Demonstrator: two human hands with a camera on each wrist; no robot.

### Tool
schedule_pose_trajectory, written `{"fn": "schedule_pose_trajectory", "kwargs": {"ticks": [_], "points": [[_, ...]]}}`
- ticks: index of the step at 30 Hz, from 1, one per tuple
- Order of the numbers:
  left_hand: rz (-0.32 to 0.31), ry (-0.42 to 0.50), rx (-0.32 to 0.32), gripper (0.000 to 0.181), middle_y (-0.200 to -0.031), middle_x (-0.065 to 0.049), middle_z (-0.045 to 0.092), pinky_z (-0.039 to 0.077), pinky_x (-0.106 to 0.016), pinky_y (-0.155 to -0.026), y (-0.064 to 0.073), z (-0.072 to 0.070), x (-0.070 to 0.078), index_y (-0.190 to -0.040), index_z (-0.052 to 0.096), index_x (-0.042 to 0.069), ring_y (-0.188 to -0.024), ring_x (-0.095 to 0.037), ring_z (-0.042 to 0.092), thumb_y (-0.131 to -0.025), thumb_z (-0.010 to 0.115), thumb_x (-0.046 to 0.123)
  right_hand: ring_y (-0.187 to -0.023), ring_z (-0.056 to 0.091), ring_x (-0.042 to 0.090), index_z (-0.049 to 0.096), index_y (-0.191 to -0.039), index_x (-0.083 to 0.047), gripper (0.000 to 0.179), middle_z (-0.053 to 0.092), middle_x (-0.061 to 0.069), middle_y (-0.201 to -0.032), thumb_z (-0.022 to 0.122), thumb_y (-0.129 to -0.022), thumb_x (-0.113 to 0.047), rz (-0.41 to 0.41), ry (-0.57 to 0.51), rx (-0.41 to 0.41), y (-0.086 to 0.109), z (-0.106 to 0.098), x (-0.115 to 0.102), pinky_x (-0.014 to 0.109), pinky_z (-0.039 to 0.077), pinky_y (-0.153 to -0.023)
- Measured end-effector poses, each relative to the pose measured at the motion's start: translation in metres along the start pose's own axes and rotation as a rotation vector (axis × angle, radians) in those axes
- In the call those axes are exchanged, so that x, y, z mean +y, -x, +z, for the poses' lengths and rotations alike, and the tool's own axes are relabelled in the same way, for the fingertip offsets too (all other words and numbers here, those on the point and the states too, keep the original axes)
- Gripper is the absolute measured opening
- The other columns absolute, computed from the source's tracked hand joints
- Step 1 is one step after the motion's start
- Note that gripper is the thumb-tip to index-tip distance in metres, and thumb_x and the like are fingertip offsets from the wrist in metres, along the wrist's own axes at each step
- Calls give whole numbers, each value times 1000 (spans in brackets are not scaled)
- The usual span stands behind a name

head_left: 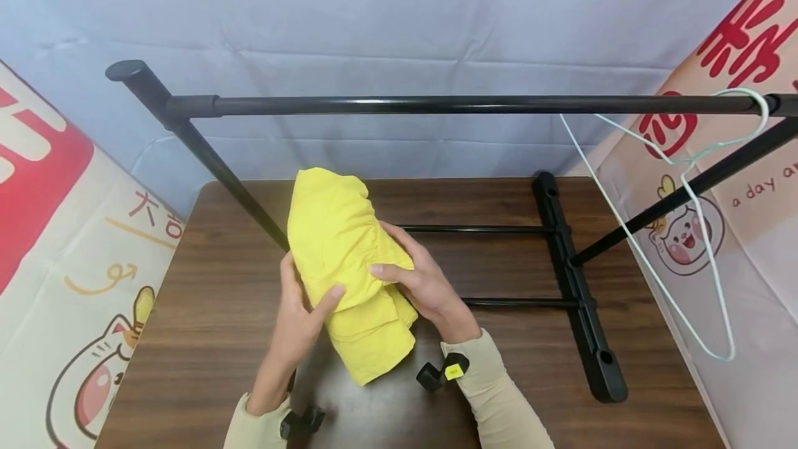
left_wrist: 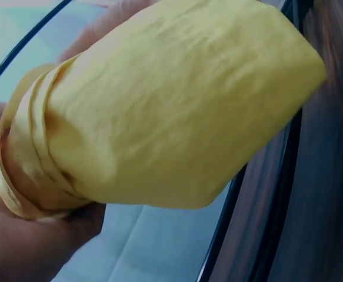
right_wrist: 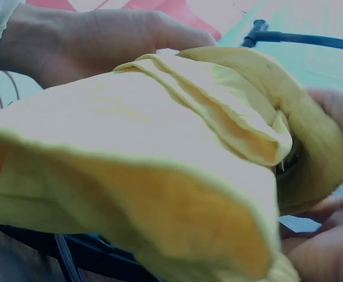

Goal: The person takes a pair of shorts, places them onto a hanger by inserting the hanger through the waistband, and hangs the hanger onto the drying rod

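A bunched yellow cloth [head_left: 343,248] is held up between both hands, above the table, with layered folds across its middle. My left hand [head_left: 296,324] grips its left edge, thumb on top and the other fingers behind it. From the right, my right hand [head_left: 430,286] holds the folded side, its thumb lying over the fabric. The lower end of the cloth hangs free toward me. In the right wrist view, the cloth [right_wrist: 130,123] shows a loose, gaping edge and rolled folds. The left wrist view shows a smooth, broad face of the cloth [left_wrist: 177,111].
A black rack stands on the brown wooden table [head_left: 206,338], its top bar [head_left: 399,105] running across beyond the hands. At the right end hangs a pale hanger [head_left: 654,276]. The rack's foot [head_left: 580,296] lies to the right. Printed sheets flank both sides, before a pale back curtain [head_left: 374,19].
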State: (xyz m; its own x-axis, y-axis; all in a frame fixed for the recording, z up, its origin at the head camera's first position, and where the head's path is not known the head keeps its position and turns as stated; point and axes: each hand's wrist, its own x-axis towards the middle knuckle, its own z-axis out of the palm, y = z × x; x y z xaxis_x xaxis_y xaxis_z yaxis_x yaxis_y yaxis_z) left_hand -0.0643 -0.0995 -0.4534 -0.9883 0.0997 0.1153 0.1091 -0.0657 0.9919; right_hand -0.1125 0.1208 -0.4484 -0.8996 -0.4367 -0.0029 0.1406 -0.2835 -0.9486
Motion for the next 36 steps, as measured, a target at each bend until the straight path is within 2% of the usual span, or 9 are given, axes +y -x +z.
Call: {"fn": "schedule_pose_trajectory", "kwargs": {"ticks": [6, 10, 13, 17, 22, 25, 27, 31, 36], "points": [[-152, -123, -54, 88, -156, -10, 37, 58, -31, -97, -12, 5, -2, -163, 7, 25, -134, -29, 58, -102, 70, 27, -106, 72, 17, 53, -146, -6, 56, 66, 6, -123, 71, -93, -1, 16, -63, 120, 1, -12, -4, 32, 62, -89], [-172, -222, -79, 97, -165, -12, 28, 54, -43, -105, -18, 0, -3, -164, 0, 22, -146, -33, 49, -100, 72, 31, -98, 74, 16, 59, -135, -3, 47, 69, 4, -113, 71, -91, 2, 11, -51, 163, 2, -21, -11, 32, 63, -85], [-135, -297, -59, 106, -166, -13, 21, 47, -52, -112, -21, -6, -3, -165, -4, 23, -151, -34, 42, -97, 76, 31, -97, 75, 16, 61, -132, -4, 43, 70, 4, -112, 71, -90, 2, -1, -44, 166, 3, -27, -16, 32, 64, -84], [-32, -412, -18, 121, -168, -15, 13, 42, -55, -116, -26, -17, 2, -166, -7, 29, -155, -35, 32, -88, 85, 27, -95, 76, 16, 64, -129, -6, 39, 71, 4, -109, 70, -91, 2, -13, -40, 162, 5, -33, -22, 33, 64, -84], [138, -645, -79, 137, -172, -10, 5, 35, -65, -119, -34, -30, 13, -168, -1, 33, -160, -29, 12, -73, 98, 32, -92, 76, 15, 67, -124, -7, 32, 72, 3, -105, 68, -93, 2, -4, -54, 148, 7, -41, -26, 32, 64, -83], [206, -729, -106, 143, -173, -6, 4, 32, -70, -118, -37, -34, 18, -169, 4, 33, -161, -25, 6, -65, 101, 39, -92, 76, 15, 68, -121, -7, 28, 73, 3, -103, 67, -94, 1, 10, -61, 118, 8, -45, -27, 32, 64, -83], [248, -737, -117, 146, -175, -3, 2, 33, -69, -118, -39, -36, 20, -169, 5, 30, -163, -25, 6, -61, 101, 51, -92, 77, 16, 69, -119, -8, 26, 73, 3, -103, 67, -94, 0, 18, -63, 85, 9, -48, -28, 32, 64, -83], [294, -698, -144, 158, -177, 3, 1, 33, -55, -124, -43, -33, 18, -170, 6, 29, -164, -23, 10, -50, 107, 48, -93, 77, 16, 70, -116, -9, 24, 74, 3, -103, 66, -94, 1, 27, -91, 4, 10, -47, -31, 32, 65, -84], [246, -568, -210, 158, -171, 7, 25, 35, -27, -122, -43, -20, 14, -168, 13, 35, -154, -16, 33, -43, 110, 31, -92, 77, 16, 71, -114, -9, 24, 75, 3, -102, 66, -93, 1, 12, -113, -30, 10, -40, -32, 32, 65, -82]]}}
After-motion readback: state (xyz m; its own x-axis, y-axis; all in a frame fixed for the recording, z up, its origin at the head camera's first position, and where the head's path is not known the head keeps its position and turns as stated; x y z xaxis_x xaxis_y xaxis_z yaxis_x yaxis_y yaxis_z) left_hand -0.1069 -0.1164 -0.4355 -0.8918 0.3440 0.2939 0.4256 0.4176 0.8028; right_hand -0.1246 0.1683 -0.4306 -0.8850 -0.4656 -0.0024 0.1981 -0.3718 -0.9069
